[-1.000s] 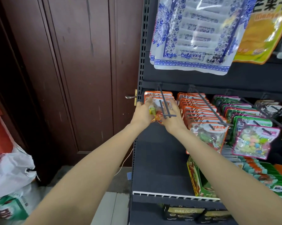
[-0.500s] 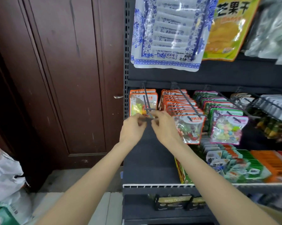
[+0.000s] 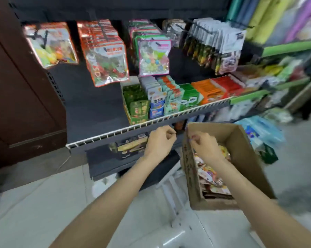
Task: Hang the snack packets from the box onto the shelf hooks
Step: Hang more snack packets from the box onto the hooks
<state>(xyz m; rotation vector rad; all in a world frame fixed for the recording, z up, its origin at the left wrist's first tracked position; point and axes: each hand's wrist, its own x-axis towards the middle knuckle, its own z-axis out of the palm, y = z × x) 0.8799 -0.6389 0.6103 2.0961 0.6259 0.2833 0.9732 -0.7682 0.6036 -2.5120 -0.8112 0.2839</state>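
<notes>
A cardboard box stands at the lower right with several colourful snack packets inside. My right hand hovers over the box's left wall, fingers curled, holding nothing that I can make out. My left hand is just left of the box, in front of the shelf's white rail, fingers curled and empty. Above, on the shelf hooks, an orange-edged packet hangs at the far left. A thick row of orange packets hangs beside it, then pink and green packets. The frame is motion-blurred.
The white wire rail edges a shelf with boxed goods on it. Black-and-white packets hang further right. A dark wooden door is at the left. The box sits on a white stand above a pale tiled floor.
Both hands left the leftmost hook and dropped to the box, leaving a packet hanging there. The view swung down and to the right, bringing the box into sight.
</notes>
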